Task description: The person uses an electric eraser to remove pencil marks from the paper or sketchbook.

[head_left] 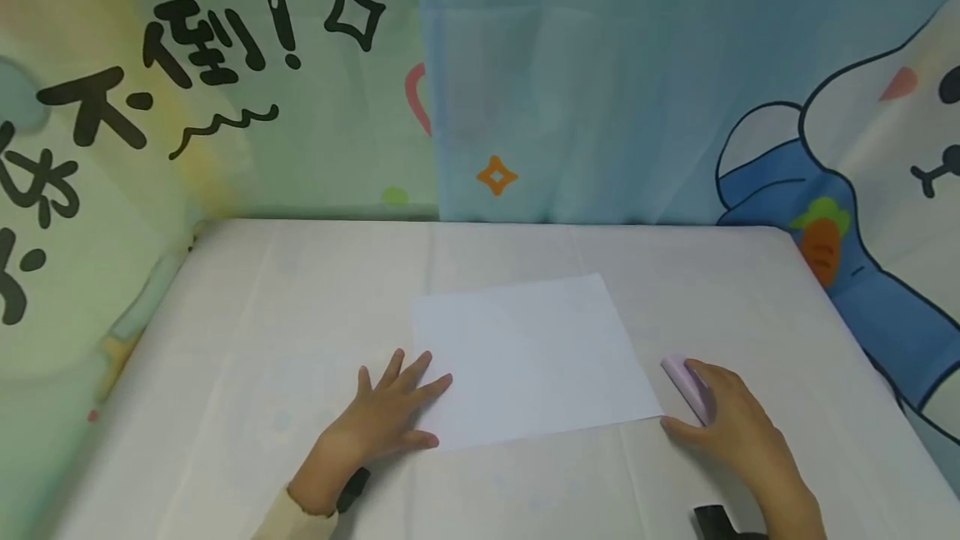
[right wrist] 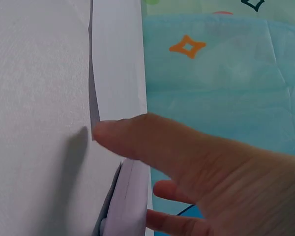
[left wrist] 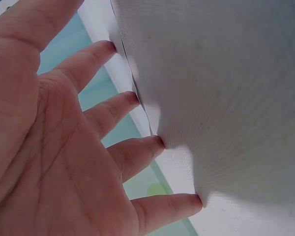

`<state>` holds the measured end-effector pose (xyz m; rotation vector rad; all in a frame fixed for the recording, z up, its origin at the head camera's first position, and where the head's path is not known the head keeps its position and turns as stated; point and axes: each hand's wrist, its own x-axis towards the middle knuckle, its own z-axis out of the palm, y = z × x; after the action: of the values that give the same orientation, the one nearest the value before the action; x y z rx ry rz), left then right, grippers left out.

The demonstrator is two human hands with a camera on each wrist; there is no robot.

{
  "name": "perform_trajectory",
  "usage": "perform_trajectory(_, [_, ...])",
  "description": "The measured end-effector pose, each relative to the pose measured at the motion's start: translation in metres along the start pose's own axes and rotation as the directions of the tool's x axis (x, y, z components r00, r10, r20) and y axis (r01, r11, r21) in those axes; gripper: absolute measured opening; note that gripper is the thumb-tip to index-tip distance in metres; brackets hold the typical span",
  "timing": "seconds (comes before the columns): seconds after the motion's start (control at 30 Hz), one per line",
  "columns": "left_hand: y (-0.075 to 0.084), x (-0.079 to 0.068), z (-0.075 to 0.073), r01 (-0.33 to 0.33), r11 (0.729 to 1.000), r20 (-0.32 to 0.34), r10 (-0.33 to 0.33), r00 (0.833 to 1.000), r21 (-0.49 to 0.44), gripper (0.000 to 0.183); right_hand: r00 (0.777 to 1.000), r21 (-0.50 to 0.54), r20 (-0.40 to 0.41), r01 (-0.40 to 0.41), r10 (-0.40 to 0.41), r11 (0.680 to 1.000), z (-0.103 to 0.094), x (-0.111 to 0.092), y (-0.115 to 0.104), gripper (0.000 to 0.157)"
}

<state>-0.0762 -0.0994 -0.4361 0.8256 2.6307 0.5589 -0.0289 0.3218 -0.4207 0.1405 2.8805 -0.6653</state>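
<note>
A blank white sheet of paper (head_left: pixel 532 357) lies slightly turned on the white-covered table. My left hand (head_left: pixel 390 415) spreads its fingers at the paper's left edge, some fingertips on the sheet and others on the cloth. In the left wrist view the palm shows, with fingertips (left wrist: pixel 157 141) touching down along that edge. My right hand (head_left: pixel 735 427) curls its fingers round the far side of a slim light purple stapler-like object (head_left: pixel 686 386), which stands just right of the paper. The right thumb reaches to the paper's near right corner. The object's lower part (right wrist: pixel 128 201) is cut off in the right wrist view.
The white tablecloth (head_left: pixel 300 290) covers the table, with faint creases. Behind it hangs a printed blue and green cloth (head_left: pixel 570 107) with lettering and a cartoon animal. Dark wrist devices show by the left wrist (head_left: pixel 352 490) and below the right hand.
</note>
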Motion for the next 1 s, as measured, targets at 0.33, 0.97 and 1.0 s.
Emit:
perform_trajectory(0.33, [-0.002,-0.008,-0.002,0.035,0.999,-0.019,-0.035,0.999,-0.003,0.075,0.992,0.016,0.01,-0.129,0.129,0.992,-0.007,0.005,-0.003,0.075])
perform_trajectory(0.97, [0.005,-0.005,-0.001,0.006,1.0,-0.023,-0.006,1.0,-0.007,0.076,0.988,0.014,0.011,-0.153,0.152,0.988,-0.007,-0.001,0.004,0.057])
perform_trajectory(1.0, [0.005,-0.005,-0.001,0.004,1.0,-0.023,-0.004,1.0,-0.007,0.076,0.988,0.016,0.007,-0.154,0.153,0.988,-0.007,-0.001,0.005,0.057])
